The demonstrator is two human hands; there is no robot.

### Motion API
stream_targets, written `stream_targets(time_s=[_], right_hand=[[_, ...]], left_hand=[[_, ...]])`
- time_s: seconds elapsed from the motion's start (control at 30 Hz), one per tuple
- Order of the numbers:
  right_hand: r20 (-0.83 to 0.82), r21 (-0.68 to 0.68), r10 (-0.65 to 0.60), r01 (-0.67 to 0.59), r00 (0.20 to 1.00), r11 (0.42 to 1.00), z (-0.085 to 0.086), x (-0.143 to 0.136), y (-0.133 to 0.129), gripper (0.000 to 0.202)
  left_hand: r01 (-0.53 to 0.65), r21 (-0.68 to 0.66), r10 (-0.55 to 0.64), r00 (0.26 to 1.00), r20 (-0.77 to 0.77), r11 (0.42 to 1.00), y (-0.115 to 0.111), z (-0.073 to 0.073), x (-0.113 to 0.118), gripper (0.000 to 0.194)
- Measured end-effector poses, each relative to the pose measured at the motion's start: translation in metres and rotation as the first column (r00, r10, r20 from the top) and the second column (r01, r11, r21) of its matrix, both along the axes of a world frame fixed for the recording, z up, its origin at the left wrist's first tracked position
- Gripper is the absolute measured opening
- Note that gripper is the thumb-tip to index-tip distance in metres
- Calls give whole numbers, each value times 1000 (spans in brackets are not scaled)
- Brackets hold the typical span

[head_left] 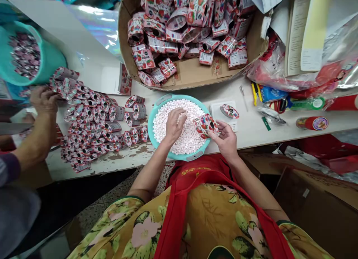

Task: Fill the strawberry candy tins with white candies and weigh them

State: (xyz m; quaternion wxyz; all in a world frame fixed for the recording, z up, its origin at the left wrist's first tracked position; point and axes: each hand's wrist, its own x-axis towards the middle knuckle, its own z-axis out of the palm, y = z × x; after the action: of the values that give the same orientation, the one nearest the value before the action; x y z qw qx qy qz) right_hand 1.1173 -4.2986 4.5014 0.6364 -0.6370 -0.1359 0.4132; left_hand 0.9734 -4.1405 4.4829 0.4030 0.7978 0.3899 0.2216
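Observation:
A turquoise basin (151,130) full of small white candies (186,139) sits in front of me at the table's edge. Over the candies is my left hand (175,125), its fingers curved and the thumb apart from them; nothing shows between them. My right hand (226,139) grips a small strawberry-printed carton (205,125) by its right end, tilted above the basin's right rim. Just beyond that hand, another printed carton (229,111) rests on a white block (214,110), its oval end with a dark hole facing up.
Many printed cartons (92,119) stand packed to the left, beside a co-worker's hand (44,98). Behind the basin is a cardboard box (192,73) of more cartons. A turquoise bucket (44,61) holds shiny wrapped pieces. A dropper (244,97), a round tub (311,123) and papers lie right.

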Motion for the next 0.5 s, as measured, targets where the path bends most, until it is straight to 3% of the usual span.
stream_targets(time_s=[0.1, 0.2, 0.37, 0.5], right_hand=[[-40, -12, 17, -17, 999, 1000, 0, -1, -17, 52], [-244, 22, -7, 13, 970, 1000, 3, -10, -39, 47], [-580, -31, -68, 62, 812, 998, 4, -39, -74, 51], [-571, -83, -5, -52, 821, 995, 0, -55, -80, 52]], left_hand=[[219, 139, -176, 947, -270, 966, 24, -24, -5, 41], [319, 157, -231, 881, -413, 935, 21, -30, -5, 42], [313, 243, -149, 842, -519, 918, -2, -25, -9, 42], [187, 257, -35, 865, -501, 948, -5, -30, -11, 32]])
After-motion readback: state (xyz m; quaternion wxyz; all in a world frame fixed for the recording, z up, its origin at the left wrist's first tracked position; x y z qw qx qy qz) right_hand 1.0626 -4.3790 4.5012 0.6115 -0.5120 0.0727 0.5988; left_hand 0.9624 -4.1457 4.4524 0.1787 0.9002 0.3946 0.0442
